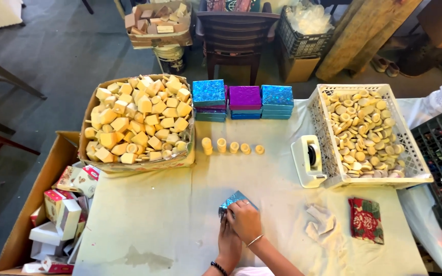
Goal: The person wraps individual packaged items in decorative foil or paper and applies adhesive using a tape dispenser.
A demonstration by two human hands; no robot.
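On the tabletop (180,225), both hands sit at the near edge, the right hand (245,221) over the left hand (228,244), pressing on a small foil-wrapped packet (234,200). Behind them runs a row of short cylinders (229,146), and behind that three stacks of flat boxes (243,100). A cardboard box of blocks (138,122) stands at the far left; a crate of discs (364,134) at the far right, with a tape dispenser (308,159) touching its left side. A folded cloth (366,220) lies right of the hands. A carton of small boxes (57,220) sits off the tabletop's left edge.
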